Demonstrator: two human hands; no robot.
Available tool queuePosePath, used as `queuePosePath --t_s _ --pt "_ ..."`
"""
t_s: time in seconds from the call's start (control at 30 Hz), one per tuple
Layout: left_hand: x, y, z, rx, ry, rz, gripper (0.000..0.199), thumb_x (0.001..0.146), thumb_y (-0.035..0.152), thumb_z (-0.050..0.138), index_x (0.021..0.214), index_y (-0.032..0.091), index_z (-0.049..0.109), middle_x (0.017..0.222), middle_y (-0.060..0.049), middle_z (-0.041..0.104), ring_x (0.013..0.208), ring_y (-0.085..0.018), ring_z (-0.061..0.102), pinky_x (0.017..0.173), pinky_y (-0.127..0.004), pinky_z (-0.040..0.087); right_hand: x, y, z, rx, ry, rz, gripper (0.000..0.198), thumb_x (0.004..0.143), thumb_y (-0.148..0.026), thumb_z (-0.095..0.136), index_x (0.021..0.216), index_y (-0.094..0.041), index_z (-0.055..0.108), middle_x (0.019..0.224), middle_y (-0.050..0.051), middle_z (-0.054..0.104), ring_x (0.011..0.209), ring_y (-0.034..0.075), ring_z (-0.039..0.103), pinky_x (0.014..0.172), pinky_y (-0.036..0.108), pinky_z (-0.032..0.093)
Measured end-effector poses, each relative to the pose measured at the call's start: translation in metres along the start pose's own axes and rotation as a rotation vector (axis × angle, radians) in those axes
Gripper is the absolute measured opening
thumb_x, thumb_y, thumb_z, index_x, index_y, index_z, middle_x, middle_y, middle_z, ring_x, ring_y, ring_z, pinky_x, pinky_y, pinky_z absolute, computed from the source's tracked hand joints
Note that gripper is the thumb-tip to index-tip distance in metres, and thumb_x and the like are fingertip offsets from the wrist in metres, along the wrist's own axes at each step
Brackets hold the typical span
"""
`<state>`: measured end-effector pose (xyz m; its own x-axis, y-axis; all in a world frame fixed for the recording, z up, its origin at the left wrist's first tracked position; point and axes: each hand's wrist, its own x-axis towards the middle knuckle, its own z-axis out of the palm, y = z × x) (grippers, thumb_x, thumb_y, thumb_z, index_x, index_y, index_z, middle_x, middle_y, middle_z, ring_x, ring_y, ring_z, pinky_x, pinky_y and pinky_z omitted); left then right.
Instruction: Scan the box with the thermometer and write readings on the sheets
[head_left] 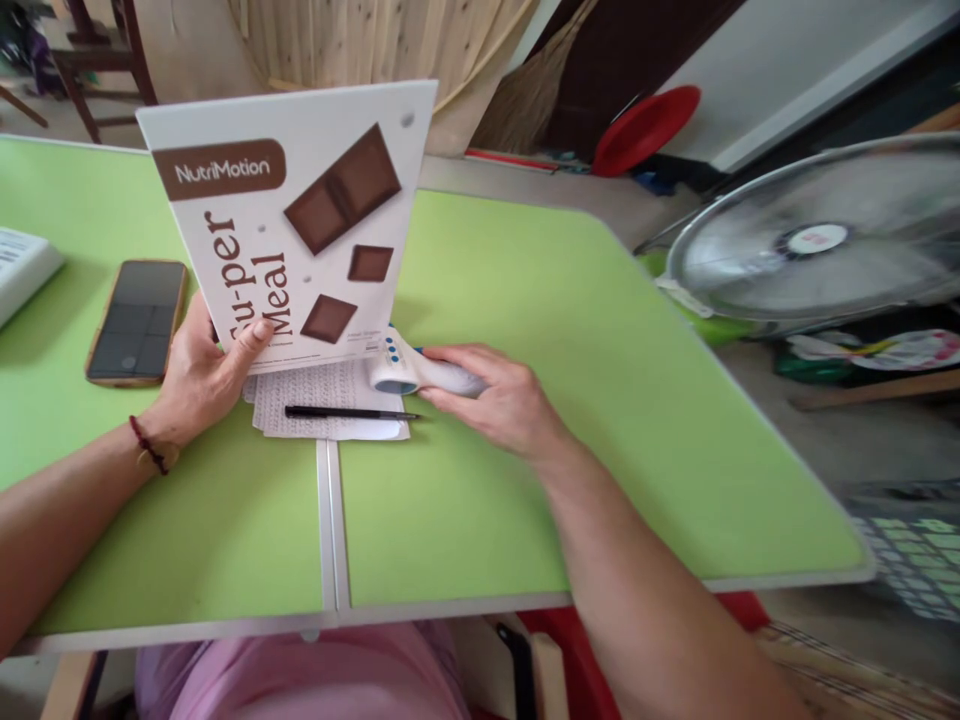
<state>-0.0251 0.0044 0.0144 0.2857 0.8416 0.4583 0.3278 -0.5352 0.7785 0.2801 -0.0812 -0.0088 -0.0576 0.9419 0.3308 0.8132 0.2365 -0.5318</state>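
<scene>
Phone (136, 322) flat on green worktop (600, 400) at left; left hand (201, 375) fingers grip upright white NutriMotion pouch (300, 220) printed with brown chocolate squares, above paper (330, 400) and pen (349, 413); right hand (502, 395) fingers closed around white handheld scanner (420, 370).

We count one pouch (300, 225), printed with three chocolate pieces, and one scanner (420, 372) right beside its bottom edge. On the table (570, 400) we've got one phone (139, 320), one pen (349, 412) and one sheet of paper (330, 400), plus one white device (19, 265) at the far left edge. Beyond it we make out one fan (814, 240), one red lid (645, 128) and one chair (97, 60).
</scene>
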Motion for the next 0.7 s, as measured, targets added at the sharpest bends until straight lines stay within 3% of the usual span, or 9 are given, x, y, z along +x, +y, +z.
queuePosePath --t_s 0.2,0.43,0.57,0.7 --pt "0.003 -0.006 0.000 0.070 0.020 0.035 0.054 0.088 0.062 0.063 0.123 0.023 0.051 0.125 -0.010 0.061 0.116 -0.032 0.060 0.100 -0.051 0.052 -0.001 0.005 0.002 -0.002 0.031 -0.047 0.030 0.079 -0.036 0.074 0.107 -0.024 0.074 0.109 0.009 0.075 0.102 0.029 0.069 0.095 0.052 0.056" --pt "0.008 -0.008 -0.006 0.128 -0.028 0.067 0.039 0.092 0.051 0.059 0.117 0.022 0.054 0.129 -0.011 0.056 0.124 -0.034 0.053 0.108 -0.058 0.045 0.003 0.002 -0.001 0.015 0.035 -0.026 0.032 0.080 -0.038 0.074 0.109 -0.024 0.073 0.108 0.009 0.074 0.099 0.028 0.069 0.093 0.052 0.056" --pt "0.007 -0.013 -0.007 0.211 0.007 0.116 0.054 0.084 0.044 0.068 0.128 0.019 0.049 0.137 -0.012 0.048 0.136 -0.039 0.039 0.117 -0.062 0.032 0.004 0.003 0.000 0.013 0.032 -0.040 0.034 0.080 -0.036 0.074 0.110 -0.022 0.072 0.106 0.010 0.075 0.096 0.027 0.070 0.090 0.049 0.057" --pt "0.005 -0.020 -0.004 0.150 -0.028 0.058 0.062 0.074 0.030 0.075 0.128 0.021 0.047 0.136 -0.013 0.048 0.133 -0.037 0.043 0.116 -0.059 0.037 0.004 0.004 0.001 -0.004 0.020 -0.035 0.034 0.079 -0.035 0.073 0.111 -0.023 0.071 0.107 0.009 0.074 0.097 0.027 0.069 0.090 0.049 0.057"
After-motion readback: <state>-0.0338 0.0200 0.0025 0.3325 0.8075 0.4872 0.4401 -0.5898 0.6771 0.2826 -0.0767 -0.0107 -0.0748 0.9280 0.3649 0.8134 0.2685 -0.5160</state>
